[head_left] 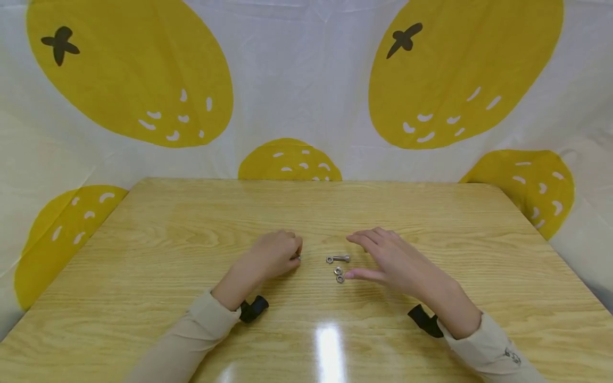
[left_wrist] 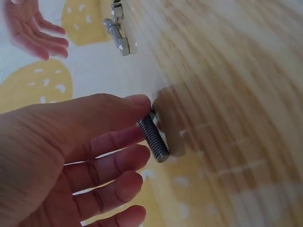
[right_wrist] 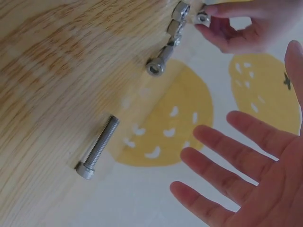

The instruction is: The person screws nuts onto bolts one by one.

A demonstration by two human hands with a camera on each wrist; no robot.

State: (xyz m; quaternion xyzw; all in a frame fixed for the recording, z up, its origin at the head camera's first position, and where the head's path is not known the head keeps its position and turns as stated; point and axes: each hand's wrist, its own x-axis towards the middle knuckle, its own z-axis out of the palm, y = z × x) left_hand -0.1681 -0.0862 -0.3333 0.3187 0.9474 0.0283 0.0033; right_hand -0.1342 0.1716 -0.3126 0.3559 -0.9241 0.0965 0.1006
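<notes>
My left hand (head_left: 274,254) pinches a threaded metal bolt (left_wrist: 154,140) between thumb and forefinger, low over the wooden table. Its socket head (right_wrist: 202,19) shows in the right wrist view. The right hand (head_left: 395,261) is held with fingers spread and nothing in them. Beside its fingertips lies a bolt (head_left: 341,258) with a hex nut (head_left: 329,260) at its threaded end. Two more nuts (head_left: 339,275) sit close together near the right thumb. Another socket-head bolt (right_wrist: 98,149) rests on the table by the right hand; in the head view that hand hides it.
The light wooden table (head_left: 158,223) reaches back to a white cloth (head_left: 297,80) with large yellow fruit prints, which hangs behind it and at both sides. Black wrist mounts (head_left: 254,309) jut out below both forearms. A bright light reflection shows on the near tabletop.
</notes>
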